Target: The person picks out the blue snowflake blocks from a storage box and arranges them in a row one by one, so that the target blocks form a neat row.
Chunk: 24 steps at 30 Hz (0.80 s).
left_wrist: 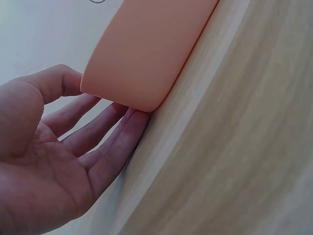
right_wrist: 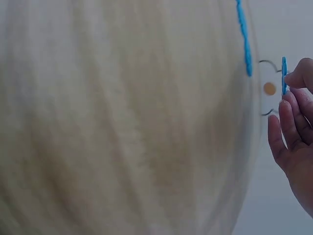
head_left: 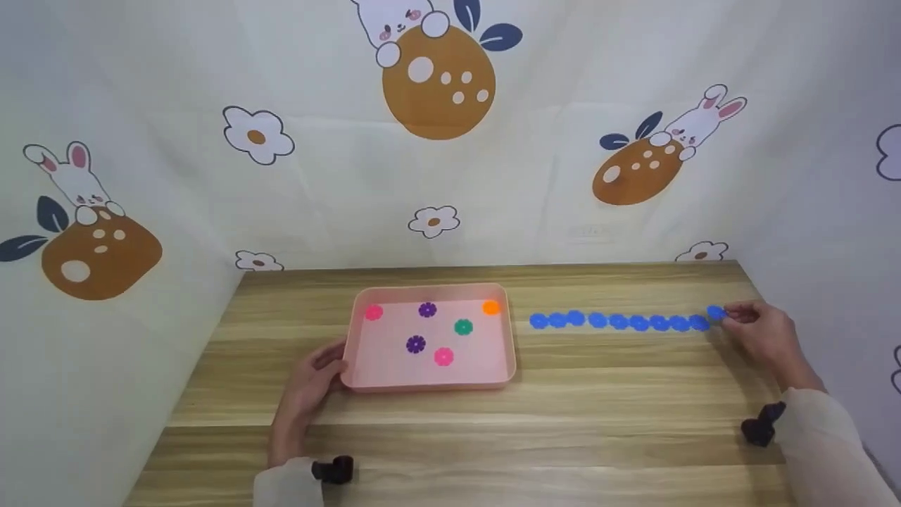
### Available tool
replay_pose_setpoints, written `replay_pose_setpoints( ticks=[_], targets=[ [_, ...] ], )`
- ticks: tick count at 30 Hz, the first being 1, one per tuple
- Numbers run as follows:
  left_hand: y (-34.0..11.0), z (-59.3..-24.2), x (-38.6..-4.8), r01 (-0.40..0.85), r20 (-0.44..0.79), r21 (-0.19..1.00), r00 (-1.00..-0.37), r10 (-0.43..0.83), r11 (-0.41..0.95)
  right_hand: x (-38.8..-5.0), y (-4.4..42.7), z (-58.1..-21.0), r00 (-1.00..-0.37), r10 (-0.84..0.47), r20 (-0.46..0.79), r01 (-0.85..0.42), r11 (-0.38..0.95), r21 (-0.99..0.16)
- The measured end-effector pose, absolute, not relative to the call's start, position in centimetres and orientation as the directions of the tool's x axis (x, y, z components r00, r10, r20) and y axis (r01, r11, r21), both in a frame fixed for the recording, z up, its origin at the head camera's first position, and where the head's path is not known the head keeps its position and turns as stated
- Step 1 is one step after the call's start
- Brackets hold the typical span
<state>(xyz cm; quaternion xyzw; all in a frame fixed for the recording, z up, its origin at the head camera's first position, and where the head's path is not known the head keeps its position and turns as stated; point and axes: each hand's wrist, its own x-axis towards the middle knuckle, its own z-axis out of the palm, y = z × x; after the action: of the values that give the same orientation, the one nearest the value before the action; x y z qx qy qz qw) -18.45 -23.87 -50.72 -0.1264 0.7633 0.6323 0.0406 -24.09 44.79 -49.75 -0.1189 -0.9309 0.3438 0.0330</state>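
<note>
My right hand [head_left: 764, 338] pinches a blue flower-shaped disc [head_left: 716, 312] between thumb and fingers. In the right wrist view the held disc [right_wrist: 284, 76] is edge-on and raised off the table. Just left of it, a row of several like blue discs [head_left: 618, 322] lies flat, edges touching or nearly so. My left hand [head_left: 310, 384] holds the left side of a pink tray [head_left: 429, 386]; in the left wrist view the thumb is at the rim and the fingers [left_wrist: 115, 147] reach against the outer wall. The tray stands on the table.
Inside the tray lie loose flower discs: pink [head_left: 443, 357], purple [head_left: 416, 344], green [head_left: 463, 327] and orange [head_left: 490, 308]. The wood-grain table [head_left: 563, 436] meets a rabbit-printed cloth [head_left: 331, 197] at its back edge. Small black devices [head_left: 336, 470] sit on both wrists.
</note>
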Motion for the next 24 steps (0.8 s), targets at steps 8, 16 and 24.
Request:
replay_pose_setpoints(
  ticks=[8, 16, 24],
  targets=[
    [-23.96, -50.77, -18.54, -0.265, -0.241, 0.943, -0.961, -0.137, 0.199, -24.29, 45.45, -50.60, -0.946, 0.283, -0.160, 0.319, 0.707, -0.631],
    [-23.83, -50.89, -18.58, -0.283, -0.260, 0.942, -0.955, -0.143, 0.180, -24.22, 45.49, -50.81, -0.933, 0.280, -0.227, 0.360, 0.679, -0.640],
    [-24.03, -50.76, -18.46, -0.293, -0.272, 0.943, -0.952, -0.138, 0.159, -24.06, 45.53, -50.43, -0.957, 0.208, -0.203, 0.290, 0.723, -0.627]
  ],
)
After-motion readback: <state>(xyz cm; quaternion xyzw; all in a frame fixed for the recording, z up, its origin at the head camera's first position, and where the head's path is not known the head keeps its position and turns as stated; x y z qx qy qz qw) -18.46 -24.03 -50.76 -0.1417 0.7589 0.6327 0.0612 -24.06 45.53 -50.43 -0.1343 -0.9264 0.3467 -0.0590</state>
